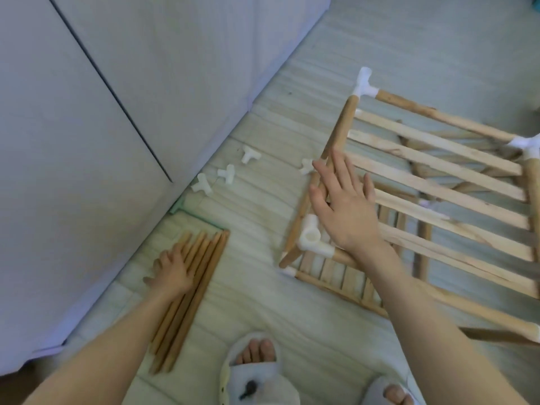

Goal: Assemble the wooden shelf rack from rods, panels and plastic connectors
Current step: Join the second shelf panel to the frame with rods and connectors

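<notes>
Resting flat, the left hand presses loose rods; right hand, grip wide, touches the rack.

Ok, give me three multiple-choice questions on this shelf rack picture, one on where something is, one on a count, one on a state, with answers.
1. Where do the loose rods lie?
A. on the rack
B. on the floor by the white cabinet
C. across the slippers

2. How many loose connectors lie by the cabinet?
A. one
B. three
C. six

3. How is the right hand?
A. fist
B. pinching a connector
C. fingers straight

Answers: B, the left hand rests on them there; B, three white pieces in a row; C, fingers extended over the rack.
</notes>
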`<state>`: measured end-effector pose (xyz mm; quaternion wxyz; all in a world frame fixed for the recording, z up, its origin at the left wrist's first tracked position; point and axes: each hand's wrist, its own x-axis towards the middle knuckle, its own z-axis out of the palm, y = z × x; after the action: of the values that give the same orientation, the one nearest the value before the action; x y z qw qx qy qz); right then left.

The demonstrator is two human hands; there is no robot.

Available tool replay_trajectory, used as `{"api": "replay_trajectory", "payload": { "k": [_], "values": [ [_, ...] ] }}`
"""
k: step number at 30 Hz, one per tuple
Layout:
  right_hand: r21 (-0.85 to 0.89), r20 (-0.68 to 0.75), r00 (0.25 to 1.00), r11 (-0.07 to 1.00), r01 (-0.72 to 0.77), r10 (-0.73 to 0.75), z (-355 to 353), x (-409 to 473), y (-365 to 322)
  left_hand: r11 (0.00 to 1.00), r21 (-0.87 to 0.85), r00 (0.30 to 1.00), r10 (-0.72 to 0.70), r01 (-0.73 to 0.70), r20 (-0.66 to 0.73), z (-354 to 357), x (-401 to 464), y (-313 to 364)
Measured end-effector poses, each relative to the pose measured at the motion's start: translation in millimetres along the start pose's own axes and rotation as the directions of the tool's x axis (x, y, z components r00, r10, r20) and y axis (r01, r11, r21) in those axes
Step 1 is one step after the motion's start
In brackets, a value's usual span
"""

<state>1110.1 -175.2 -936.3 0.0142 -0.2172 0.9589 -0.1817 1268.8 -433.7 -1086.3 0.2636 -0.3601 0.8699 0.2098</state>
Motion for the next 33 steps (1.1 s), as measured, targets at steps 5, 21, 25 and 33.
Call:
{"api": "replay_trajectory", "payload": {
  "k": [5, 21, 25, 33],
  "values": [
    [-0.016, -0.012, 1.0, 1.0, -0.005, 0.005, -1.9, -1.2, -2.1, 0.995, 0.1, 0.998, 0.004, 0.003, -0.07, 9.6, 20.5, -2.9],
    [-0.027, 0.028, 0.999, 0.999, -0.016, 0.017, 0.7, -0.7, -1.8, 0.989, -0.064, 0.976, 0.123, -0.136, -0.181, -14.7, 15.7, 28.5],
    [-0.013, 0.222, 0.973, 0.998, -0.056, 0.057, -17.1, 2.2, -6.2, 0.906, -0.25, 0.913, 0.257, -0.341, -0.316, -59.1, -27.3, 66.9],
    [0.23, 0.514, 0.855, 0.972, -0.056, -0.072, -108.3, -34.5, -53.8, 0.467, -0.532, 0.705, 0.392, -0.706, -0.592, -176.5, -161.5, 162.3]
  ]
}}
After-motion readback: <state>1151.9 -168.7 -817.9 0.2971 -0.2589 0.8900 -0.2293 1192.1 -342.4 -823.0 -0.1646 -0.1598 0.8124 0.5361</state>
